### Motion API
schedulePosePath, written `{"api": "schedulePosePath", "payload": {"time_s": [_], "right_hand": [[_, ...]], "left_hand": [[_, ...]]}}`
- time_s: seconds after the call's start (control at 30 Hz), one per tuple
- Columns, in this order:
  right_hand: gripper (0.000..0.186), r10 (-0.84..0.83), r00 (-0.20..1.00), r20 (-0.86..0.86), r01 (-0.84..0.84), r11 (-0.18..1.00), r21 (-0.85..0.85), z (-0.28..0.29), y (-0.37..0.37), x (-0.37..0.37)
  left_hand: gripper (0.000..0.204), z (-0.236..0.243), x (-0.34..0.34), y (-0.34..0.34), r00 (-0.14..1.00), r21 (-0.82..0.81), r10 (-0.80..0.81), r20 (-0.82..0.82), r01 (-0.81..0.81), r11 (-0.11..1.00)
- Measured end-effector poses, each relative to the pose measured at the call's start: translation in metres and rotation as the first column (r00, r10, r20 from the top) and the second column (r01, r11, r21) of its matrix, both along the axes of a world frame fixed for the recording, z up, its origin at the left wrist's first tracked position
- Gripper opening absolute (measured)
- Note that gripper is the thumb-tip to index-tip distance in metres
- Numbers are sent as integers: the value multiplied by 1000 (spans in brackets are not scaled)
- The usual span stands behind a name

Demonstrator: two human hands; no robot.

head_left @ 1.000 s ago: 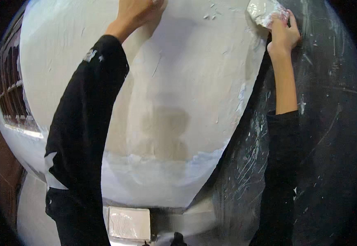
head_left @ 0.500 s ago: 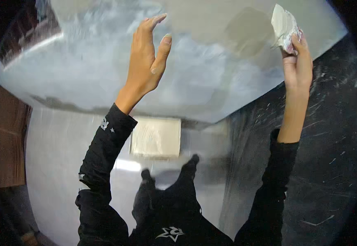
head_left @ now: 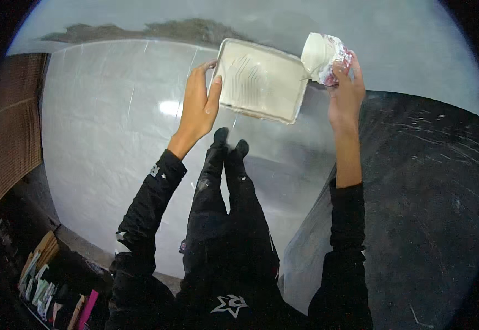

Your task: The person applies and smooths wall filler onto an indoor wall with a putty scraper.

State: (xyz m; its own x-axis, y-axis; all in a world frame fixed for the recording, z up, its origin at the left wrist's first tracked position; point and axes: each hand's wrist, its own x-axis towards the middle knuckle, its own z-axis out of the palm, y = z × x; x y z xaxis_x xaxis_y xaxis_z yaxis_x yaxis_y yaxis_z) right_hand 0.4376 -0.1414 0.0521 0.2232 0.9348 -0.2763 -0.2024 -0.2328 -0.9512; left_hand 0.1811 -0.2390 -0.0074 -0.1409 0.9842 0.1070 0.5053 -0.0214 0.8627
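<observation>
A shallow paint tray (head_left: 283,82), cream with paint and ridged on its left side, lies at the upper middle beyond my feet. My left hand (head_left: 200,104) is at its left edge, thumb and fingers apart; I cannot tell whether they touch the rim. My right hand (head_left: 348,93) grips a flat tool thickly coated in cream paint (head_left: 317,52). This tool has a broad, pale face and a crumpled, pinkish-white part in my fingers; its exact kind is hidden by the coating. It appears just beside the tray's right edge.
Pale plastic sheeting (head_left: 102,110) covers the floor, with a dark, streaked surface (head_left: 426,203) on the right. A grey wall (head_left: 393,49) rises beyond the tray. Brown slatted material (head_left: 16,126) stands at left, and assorted items (head_left: 44,286) lie lower left.
My view has tipped down from the wall to the floor. My left hand has gone from in front of the wall to the tray's edge; my right hand has brought the coated tool beside the tray.
</observation>
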Motion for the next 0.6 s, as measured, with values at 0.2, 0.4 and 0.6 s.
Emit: {"api": "schedulePosePath", "payload": {"time_s": [0.2,0.4,0.6], "right_hand": [[55,31,981,189,-27,999,-21,-30,23,6],[47,62,840,539,-146,983,114,46,-8,-43],[49,135,687,714,-296,949,106,54,-31,-54]], "left_hand": [[43,-3,21,7,998,-86,63,-3,-63,994],[46,86,-23,-5,999,-75,43,31,-41,996],[64,71,-26,-22,999,-66,32,-29,-33,997]]}}
